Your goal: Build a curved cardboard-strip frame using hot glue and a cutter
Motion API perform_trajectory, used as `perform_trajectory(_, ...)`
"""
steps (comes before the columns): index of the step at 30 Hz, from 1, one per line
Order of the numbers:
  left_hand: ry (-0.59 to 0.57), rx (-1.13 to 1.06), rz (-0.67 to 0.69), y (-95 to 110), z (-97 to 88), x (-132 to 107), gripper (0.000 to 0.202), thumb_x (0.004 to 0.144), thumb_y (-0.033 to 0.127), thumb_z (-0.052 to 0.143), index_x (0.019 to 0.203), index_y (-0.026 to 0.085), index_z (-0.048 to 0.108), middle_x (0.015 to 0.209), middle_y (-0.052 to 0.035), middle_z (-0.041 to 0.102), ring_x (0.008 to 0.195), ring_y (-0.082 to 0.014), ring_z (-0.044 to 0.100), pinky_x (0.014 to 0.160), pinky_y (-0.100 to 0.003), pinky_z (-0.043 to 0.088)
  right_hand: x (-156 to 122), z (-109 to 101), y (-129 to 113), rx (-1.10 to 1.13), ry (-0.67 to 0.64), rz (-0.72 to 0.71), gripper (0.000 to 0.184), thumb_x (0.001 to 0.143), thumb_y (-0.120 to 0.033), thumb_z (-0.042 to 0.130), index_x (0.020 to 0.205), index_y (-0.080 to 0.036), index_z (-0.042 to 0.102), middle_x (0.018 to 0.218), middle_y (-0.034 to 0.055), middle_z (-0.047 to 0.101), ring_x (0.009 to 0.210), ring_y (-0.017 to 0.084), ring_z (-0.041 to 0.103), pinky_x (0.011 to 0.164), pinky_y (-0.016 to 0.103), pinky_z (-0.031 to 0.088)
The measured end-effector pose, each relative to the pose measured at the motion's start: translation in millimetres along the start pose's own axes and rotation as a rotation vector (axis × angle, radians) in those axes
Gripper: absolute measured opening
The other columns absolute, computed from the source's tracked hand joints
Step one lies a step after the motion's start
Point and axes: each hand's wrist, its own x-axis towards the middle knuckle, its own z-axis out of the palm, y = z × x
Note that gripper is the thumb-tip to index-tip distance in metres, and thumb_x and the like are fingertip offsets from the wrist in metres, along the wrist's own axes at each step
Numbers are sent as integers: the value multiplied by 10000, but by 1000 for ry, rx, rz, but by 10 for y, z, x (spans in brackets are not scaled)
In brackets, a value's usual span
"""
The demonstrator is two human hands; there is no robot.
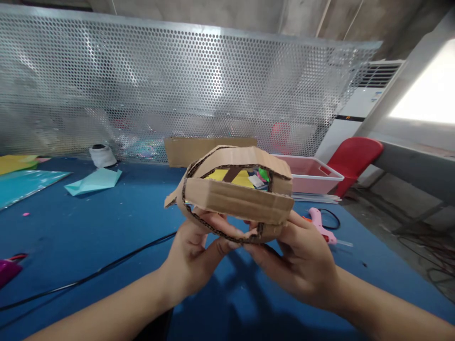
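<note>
Perforated metal screen (142, 71) fills most of the bkgd, behind the cardboard frame (245, 206) that's held up mid-view. Blue table (135, 213) lies below the frame. White AC unit (348, 104) stands behind the frame, off to its rt; red chair (359, 156) is also rt of it. Pink bin (305, 175) w/ white rim sits just behind the frame's rt side. Frame itself = bent strips glued or joined into an open, rounded cage, gaps btwn strips. Rt hand (302, 255) grips its lower rt side, thumb underneath; lt hand (194, 255) pinches its lower lt edge btwn thumb & fingers. Thumb tips nearly meet under the frame; some fingertips hidden behind cardboard. Pale blue paper (94, 182), folded, lies lt of frame; pink glue gun (318, 225), rt of it, near the rt hand.
</note>
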Motion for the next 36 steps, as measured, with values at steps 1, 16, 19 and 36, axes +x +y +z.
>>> perform_trajectory(1,11,3,11,9,2,4,84,782,189,724,790,272,739,758,-6,650,752,-168,602,759,-305,500,9,-5,8,18,-5,-1,257,754,-16,628,898,-227,654,832,13,659,822,140,646,754,241,542)
perform_trajectory(16,-10,-276,-333,76,90,96,114,771,304,740,784,192,728,677,5,650,649,-131,569,828,-313,495,36,20,168,281,-207,556,84,797,-257,643,804,-186,687,762,26,679,749,176,620,662,291,505)
perform_trajectory(19,-13,-263,-366,122,80,99,113,765,293,746,776,182,728,671,11,661,625,-117,569,804,-293,505,36,26,139,192,-230,545,115,800,-256,605,731,-169,636,728,32,644,691,159,576,627,277,472)
perform_trajectory(36,146,189,-175,225,59,106,82,665,201,780,681,220,702,727,33,705,741,-154,655,712,-223,527,-56,190,110,278,-47,485,55,823,-201,603,775,-212,627,775,14,650,762,162,595,743,296,492)
